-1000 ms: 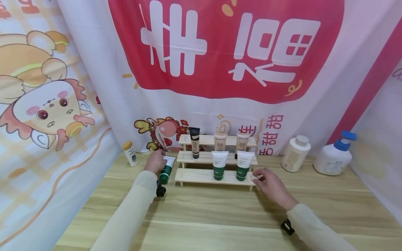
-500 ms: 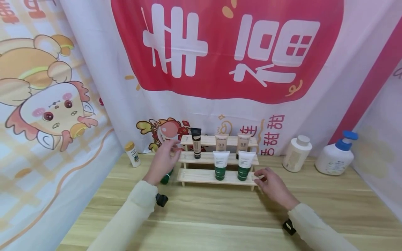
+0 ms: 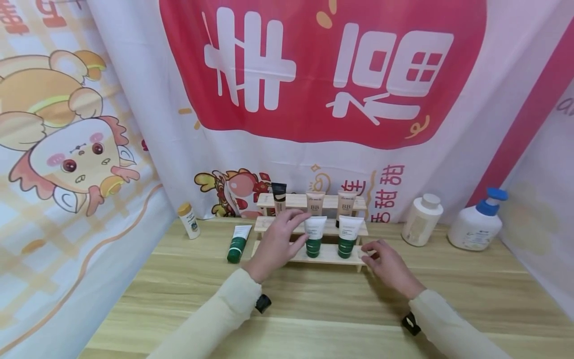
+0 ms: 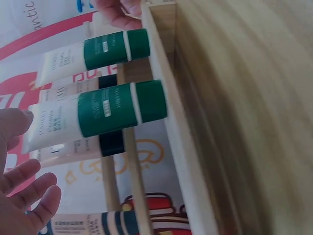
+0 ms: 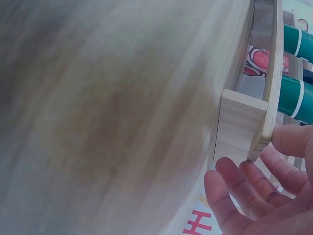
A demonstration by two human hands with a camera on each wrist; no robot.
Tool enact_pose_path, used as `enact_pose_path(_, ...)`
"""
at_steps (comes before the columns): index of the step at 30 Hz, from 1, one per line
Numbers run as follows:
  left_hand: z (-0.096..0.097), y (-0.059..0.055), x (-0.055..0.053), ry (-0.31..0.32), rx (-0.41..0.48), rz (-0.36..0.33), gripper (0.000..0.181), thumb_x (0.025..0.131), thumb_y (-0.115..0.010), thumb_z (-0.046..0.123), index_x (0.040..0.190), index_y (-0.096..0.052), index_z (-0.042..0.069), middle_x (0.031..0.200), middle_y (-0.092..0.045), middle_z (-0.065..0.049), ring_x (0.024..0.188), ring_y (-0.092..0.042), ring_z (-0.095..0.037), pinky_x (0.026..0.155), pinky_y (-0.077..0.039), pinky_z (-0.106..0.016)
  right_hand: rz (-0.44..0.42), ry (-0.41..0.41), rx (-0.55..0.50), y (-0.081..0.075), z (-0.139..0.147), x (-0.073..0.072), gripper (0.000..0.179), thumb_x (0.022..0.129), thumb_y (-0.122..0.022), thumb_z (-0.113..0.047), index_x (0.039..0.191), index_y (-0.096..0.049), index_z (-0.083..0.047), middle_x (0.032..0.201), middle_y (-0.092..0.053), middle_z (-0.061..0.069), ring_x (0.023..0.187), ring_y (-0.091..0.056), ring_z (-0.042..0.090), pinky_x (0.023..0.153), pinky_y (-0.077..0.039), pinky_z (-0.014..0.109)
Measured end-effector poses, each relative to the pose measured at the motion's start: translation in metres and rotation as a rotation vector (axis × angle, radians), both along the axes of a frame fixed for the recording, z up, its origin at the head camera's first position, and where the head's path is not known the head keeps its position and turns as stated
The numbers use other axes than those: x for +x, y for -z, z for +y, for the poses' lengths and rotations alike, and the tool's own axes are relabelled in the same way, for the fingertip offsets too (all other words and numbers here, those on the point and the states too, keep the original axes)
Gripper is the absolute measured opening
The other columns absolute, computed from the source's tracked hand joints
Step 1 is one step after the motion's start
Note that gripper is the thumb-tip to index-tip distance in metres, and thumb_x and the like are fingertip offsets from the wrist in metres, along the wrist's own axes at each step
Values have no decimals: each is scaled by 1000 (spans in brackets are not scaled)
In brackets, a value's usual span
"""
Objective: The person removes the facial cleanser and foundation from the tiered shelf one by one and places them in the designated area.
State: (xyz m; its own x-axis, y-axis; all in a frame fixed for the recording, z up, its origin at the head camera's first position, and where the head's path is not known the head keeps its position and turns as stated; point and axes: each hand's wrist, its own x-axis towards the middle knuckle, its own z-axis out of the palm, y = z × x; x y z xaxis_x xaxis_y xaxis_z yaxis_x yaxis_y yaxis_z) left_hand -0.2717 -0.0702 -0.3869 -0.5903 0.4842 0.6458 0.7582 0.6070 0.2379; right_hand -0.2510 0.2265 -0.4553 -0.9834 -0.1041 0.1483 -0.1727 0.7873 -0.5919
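Having a yellow-capped bottle (image 3: 190,222) and a loose green-and-white tube (image 3: 239,244) at far left on the bench (image 3: 332,314), with the latter lying just left of the wooden rack (image 3: 329,253). Holding the left hand (image 3: 275,244) before the rack, with fingers spread wide just beside the left standing tube (image 3: 315,237), perhaps to straighten it; unable to tell whether touching. Showing that tube and, beyond the left fingers, the right standing tube (image 3: 349,237), both cap-down, probably for balance and label display. Pinching the rack's right end between thumb and fingers of the right hand (image 3: 390,267), seemingly as a brace.
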Motion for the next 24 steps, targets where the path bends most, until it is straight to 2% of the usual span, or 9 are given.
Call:
enact_pose_path(5,4,11,0,-10,38,-28,47,86,-71,21,130,-56,14,119,-54,-3,109,-51,-16,91,-45,-32,15,-8,-6,1,0,1,23,89,-65,-9,111,-63,-2,106,-57,11,89,-58,23,73,-52,38)
enact_pose_path(10,12,24,-1,-27,85,-106,51,89,-68,20,135,-48,14,124,-55,-3,107,-54,-15,90,-47,-32,19,-4,-9,1,-1,1,22,89,-65,-10,111,-63,-3,107,-57,11,90,-58,23,75,-52,39)
enact_pose_path(12,15,30,-2,-29,114,-128,52,89,-67,18,135,-45,14,122,-56,-4,102,-57,-15,85,-49,-30,16,-8,-12,2,-1,1,23,90,-65,-9,111,-62,-2,108,-57,11,91,-58,24,75,-51,39)
enact_pose_path(15,19,36,-4,-22,162,-124,52,88,-67,12,133,-42,13,115,-59,-7,93,-60,-17,77,-51,-29,14,-10,-20,3,-2,0,23,90,-65,-9,111,-62,-2,108,-57,11,91,-58,24,76,-51,40)
enact_pose_path(17,21,39,-6,-14,189,-112,51,87,-68,8,131,-42,12,111,-60,-8,89,-61,-18,74,-52,-29,17,-15,-25,3,-2,1,23,90,-65,-9,111,-62,-2,108,-57,12,91,-58,24,76,-51,41)
enact_pose_path(21,19,41,-6,-16,212,-110,50,87,-67,6,130,-43,13,112,-60,-6,90,-60,-15,75,-52,-27,19,-8,-29,2,-2,2,23,90,-65,-9,111,-62,-2,108,-57,12,92,-59,25,77,-51,41)
enact_pose_path(24,11,37,-2,-26,230,-130,50,88,-66,6,132,-43,17,111,-59,-4,88,-59,-12,73,-53,-27,19,-7,-29,1,-1,2,23,90,-64,-9,111,-62,-2,107,-57,12,93,-59,26,77,-51,42)
